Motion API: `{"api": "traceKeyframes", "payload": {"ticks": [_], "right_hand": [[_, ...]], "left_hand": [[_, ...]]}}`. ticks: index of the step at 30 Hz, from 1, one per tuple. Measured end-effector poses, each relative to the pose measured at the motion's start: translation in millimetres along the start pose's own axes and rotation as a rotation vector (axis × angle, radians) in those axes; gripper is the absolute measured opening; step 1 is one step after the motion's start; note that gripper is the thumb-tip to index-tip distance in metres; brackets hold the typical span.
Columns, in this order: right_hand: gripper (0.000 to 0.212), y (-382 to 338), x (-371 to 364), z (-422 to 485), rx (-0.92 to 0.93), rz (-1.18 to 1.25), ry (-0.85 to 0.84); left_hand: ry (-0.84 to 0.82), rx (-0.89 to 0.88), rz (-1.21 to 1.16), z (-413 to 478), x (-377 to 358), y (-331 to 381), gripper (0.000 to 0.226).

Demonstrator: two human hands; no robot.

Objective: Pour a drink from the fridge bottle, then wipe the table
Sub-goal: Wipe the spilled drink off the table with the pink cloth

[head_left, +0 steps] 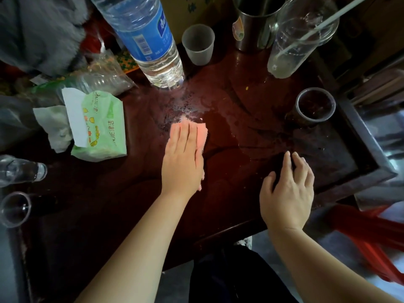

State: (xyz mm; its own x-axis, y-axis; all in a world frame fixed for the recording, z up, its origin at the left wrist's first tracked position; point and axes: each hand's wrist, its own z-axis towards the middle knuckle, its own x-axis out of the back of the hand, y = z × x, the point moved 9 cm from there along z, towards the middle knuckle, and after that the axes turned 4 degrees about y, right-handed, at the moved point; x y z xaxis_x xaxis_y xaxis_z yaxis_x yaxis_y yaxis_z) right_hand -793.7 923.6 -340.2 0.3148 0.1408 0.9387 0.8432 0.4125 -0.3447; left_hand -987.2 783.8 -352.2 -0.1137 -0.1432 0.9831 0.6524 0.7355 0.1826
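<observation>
Left hand (182, 162) flat, palm down, fingers straight and together, pressing a pink cloth (202, 136) onto the table (122, 193). Cloth soft, napped; shows past the fingertips and along the hand's right edge. Just beyond it, a patch of water droplets (185, 106) glinting on the wood.

Right hand (287, 191) open, empty, fingers slightly spread and curved, fingertips resting on the table near its right side, apart from the cloth.

Table dark reddish-brown, glossy, raised darker rim at right edge.

Beyond the wet patch: large clear plastic water bottle (148, 40), blue label, ribbed base, standing on the table. Beside it a small frosted plastic cup (198, 45). Farther right, a steel tumbler (253, 25) and a tall clear plastic cup (299, 38) with a white straw, pale dregs at bottom. A dark-looking clear cup (314, 107) near the right rim.

Left: green soft-pack tissues (100, 127), one white sheet pulled up, a crumpled tissue touching it.
</observation>
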Motion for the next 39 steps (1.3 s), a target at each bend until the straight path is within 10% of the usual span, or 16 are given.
{"api": "traceKeyframes", "payload": {"ticks": [16,39], "right_hand": [[0.053,1.0,-0.7,-0.4,-0.005,-0.006,-0.019],[0.052,0.7,0.7,-0.9,0.007,0.015,0.042]], "left_hand": [[0.056,0.389,-0.003,11.6,0.4,-19.7,0.053],[-0.209,-0.687,-0.013,91.8,0.9,25.0,0.056]]}}
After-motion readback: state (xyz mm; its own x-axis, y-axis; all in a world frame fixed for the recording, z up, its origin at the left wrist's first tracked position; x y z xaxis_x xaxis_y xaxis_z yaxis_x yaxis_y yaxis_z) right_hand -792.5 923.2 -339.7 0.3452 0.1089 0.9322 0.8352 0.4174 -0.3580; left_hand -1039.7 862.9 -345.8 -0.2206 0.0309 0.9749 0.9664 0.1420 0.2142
